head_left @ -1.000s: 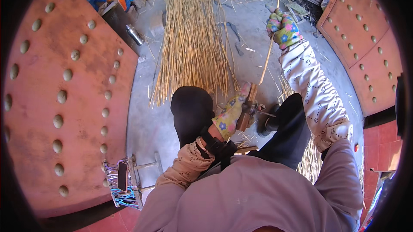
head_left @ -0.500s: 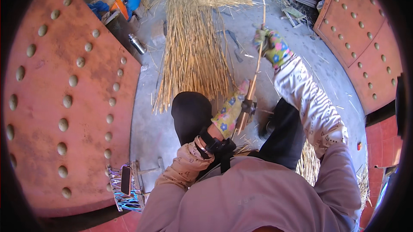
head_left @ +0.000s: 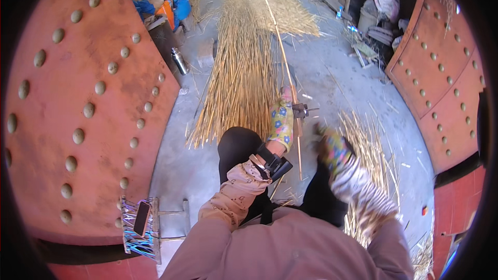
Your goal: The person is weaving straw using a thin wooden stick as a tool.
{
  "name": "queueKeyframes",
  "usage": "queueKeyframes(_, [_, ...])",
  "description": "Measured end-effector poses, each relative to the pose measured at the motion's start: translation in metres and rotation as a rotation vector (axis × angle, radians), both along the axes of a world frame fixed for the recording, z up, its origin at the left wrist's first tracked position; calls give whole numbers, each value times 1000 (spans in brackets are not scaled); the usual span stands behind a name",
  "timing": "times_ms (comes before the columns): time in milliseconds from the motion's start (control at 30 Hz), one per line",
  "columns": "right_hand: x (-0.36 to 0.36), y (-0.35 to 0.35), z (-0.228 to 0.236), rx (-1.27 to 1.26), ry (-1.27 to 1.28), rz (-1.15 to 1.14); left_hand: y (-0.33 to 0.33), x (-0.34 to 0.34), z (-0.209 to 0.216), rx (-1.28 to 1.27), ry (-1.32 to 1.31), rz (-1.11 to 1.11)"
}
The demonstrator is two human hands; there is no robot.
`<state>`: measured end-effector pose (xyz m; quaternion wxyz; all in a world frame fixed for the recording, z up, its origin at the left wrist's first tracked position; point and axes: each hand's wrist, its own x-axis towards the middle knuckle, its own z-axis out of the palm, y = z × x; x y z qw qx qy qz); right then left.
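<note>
Finds left hand (head_left: 281, 119), in a flowered glove, closed firmly round a small wooden tool (head_left: 296, 126) with a dark fitting (head_left: 301, 110) across it. Finds right hand (head_left: 333, 149), gloved likewise, blurred, beside the right leg (head_left: 324, 197), apart from the tool. Cannot tell its finger position, spread or pressed together, nor confirm anything pinched in it.

Locates the single long stalk (head_left: 280, 38) at the tool: long upper length reaching forward, well beyond left hand; short lower length apparently showing below the tool, toward the body. Cannot make out the exact contact between stalk and fitting at this size.

Judges the step in hand as working one stalk lengthwise through the tool, with most of the length apparently on the far side. Judges the next move to call for a steady left-hand hold, then a right-hand grasp on the near end and an even pull in line with the tool, without bending or snapping the stalk.

Records also a large bundle of stalks (head_left: 238, 88) on the floor (head_left: 358, 90) ahead, and paler loose stalks (head_left: 371, 147) just beyond right hand.
</note>
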<state>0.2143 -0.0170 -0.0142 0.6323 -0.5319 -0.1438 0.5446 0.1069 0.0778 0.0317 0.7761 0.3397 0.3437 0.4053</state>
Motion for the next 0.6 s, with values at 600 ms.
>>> queueKeyframes(600, [98, -222, -45, 40, 134, 724, 35, -2, -25, -141, -265, 430])
